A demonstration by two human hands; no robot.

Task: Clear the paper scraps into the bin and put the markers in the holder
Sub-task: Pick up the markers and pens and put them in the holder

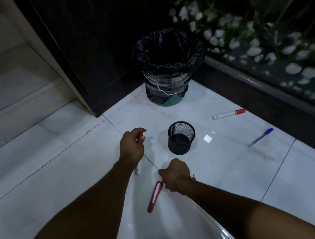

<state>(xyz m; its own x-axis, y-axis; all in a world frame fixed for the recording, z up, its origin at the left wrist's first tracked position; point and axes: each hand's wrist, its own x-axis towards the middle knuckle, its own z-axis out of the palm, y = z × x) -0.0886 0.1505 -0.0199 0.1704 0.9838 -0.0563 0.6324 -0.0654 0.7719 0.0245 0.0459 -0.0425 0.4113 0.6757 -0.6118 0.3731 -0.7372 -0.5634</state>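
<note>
Holder (181, 137) empty; no scraps visible. Left hand (131, 145) grips 1 red-capped marker (139, 136), right hand (175, 174) pinches a red pen (154, 196). 2 pens lie right of holder.

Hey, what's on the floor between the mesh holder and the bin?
Nothing: in the head view, the stretch between the mesh holder and the bin is bare white floor tile.

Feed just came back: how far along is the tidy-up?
No paper scraps show on the floor. Left hand holds a red-capped marker; right hand holds a red pen. The holder looks empty. Left: a second red-capped marker and a blue pen.
</note>
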